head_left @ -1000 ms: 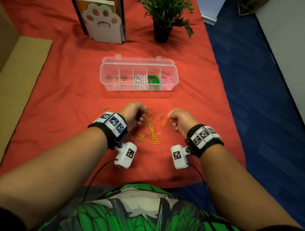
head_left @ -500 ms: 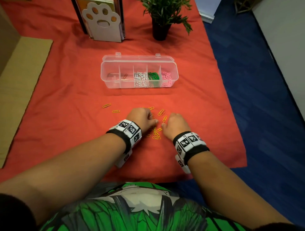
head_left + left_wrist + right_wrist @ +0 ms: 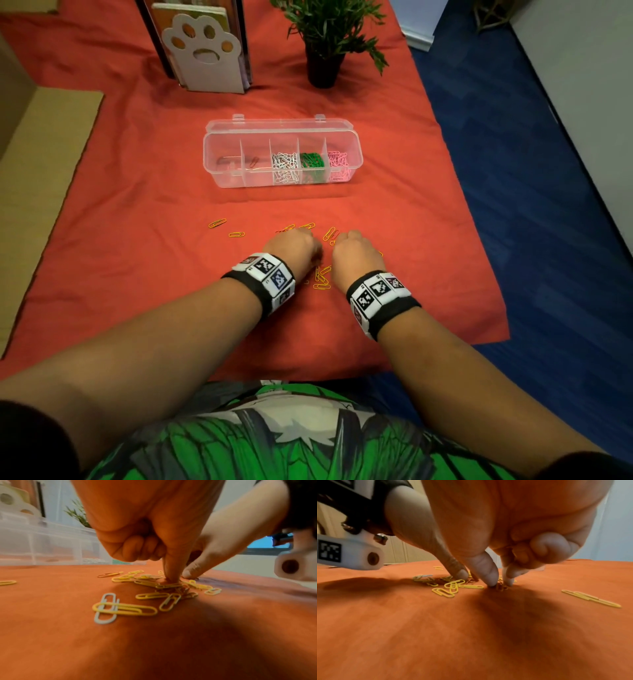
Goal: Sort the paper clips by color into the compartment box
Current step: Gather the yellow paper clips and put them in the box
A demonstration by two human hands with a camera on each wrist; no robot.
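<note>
Yellow paper clips [image 3: 322, 279] lie scattered on the red cloth, with a few orange ones [image 3: 500, 588] mixed in. My left hand [image 3: 294, 245] and right hand [image 3: 356, 253] are knuckles-up, side by side over the pile. The right hand [image 3: 500, 585] pinches a small clump of orange clips between thumb and forefinger. The left hand [image 3: 171, 580] has its fingers curled and its thumb tip pressed into the pile, pinching a clip whose colour is hidden. A white clip [image 3: 105, 609] lies under a yellow one. The clear compartment box [image 3: 222, 178] holds white, green and pink clips.
A paw-shaped book stand [image 3: 202, 48] and a potted plant [image 3: 325, 41] stand behind the box. Two stray yellow clips [image 3: 217, 223] lie left of the pile. The cloth's right edge [image 3: 479, 246] borders blue floor. Cardboard [image 3: 41, 164] lies on the left.
Both hands turned palm-down and came together onto the pile. The wrist cameras, visible a second ago, are now tucked under the wrists.
</note>
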